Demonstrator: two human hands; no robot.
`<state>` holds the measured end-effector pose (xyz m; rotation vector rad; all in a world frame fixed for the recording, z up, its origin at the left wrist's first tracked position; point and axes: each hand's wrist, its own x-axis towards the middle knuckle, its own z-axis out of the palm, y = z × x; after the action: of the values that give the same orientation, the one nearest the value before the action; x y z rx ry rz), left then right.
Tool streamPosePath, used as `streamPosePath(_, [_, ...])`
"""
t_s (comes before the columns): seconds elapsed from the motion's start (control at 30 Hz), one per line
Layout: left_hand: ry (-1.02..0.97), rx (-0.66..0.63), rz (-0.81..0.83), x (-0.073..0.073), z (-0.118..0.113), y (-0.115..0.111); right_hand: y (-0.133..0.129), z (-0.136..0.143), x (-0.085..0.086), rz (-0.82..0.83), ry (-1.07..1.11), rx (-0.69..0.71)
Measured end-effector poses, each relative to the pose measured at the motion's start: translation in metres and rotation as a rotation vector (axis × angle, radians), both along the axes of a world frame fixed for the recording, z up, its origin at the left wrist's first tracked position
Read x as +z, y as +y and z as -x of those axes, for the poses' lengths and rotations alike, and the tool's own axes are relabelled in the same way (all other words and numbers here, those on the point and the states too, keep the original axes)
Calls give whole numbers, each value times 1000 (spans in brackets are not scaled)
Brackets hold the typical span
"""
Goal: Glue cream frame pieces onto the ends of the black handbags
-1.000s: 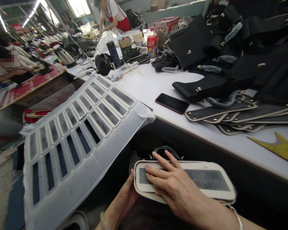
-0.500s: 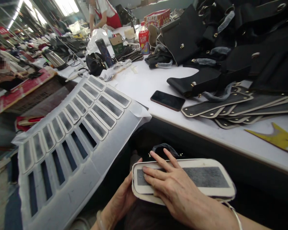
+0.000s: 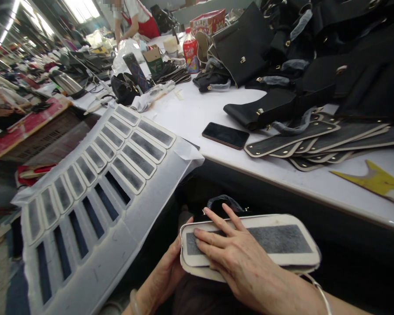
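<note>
Across my lap lies a black handbag with its pale, round-cornered base facing up; a dark-grey panel with a cream border [image 3: 279,239] rests on that base. My right hand [image 3: 230,251] lies flat over the panel's left half, fingers spread. At the bag's left end my left hand [image 3: 170,264] grips the edge, thumb along the side and its other fingers hidden beneath. Beyond the bag shows its plastic-wrapped handle [image 3: 226,201]. To the left, a pale sheet [image 3: 131,236] carries rows of similar bordered panels [image 3: 128,175], with several dark slots in the front row.
On the white table [image 3: 190,103] lie a phone [image 3: 225,135], a stack of dark trimmed pieces [image 3: 292,139], a yellow piece [image 3: 377,181] and many black bags [image 3: 249,52]. A red-labelled bottle [image 3: 191,51] stands farther back. Another person [image 3: 136,19] works at the far side.
The view has shifted slightly, so the table and sheet sit a little farther left and the table things slightly higher. Both hands keep the same places on the bag and panel.
</note>
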<state>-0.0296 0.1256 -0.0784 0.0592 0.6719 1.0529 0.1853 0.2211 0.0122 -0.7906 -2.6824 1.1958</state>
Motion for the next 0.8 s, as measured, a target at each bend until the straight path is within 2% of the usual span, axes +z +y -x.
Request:
streamPosePath(0.1, [89, -49, 9, 5, 6, 3, -1, -2, -2, 6, 4, 3])
streamPosePath(0.27, [301, -160, 29, 25, 9, 12, 0, -3, -5, 6, 28, 12])
streamPosePath(0.37, [403, -171, 44, 34, 7, 15, 1, -1, -4, 21, 19, 38])
streamPosePath(0.53, [539, -183, 81, 37, 5, 14, 2, 0, -2, 30, 5, 60])
streamPosePath(0.7, [718, -238, 5, 41, 4, 18, 2, 0, -8, 20, 20, 88])
streamPosePath(0.8, [833, -297, -56, 43, 5, 23, 0, 2, -13, -38, 75, 51])
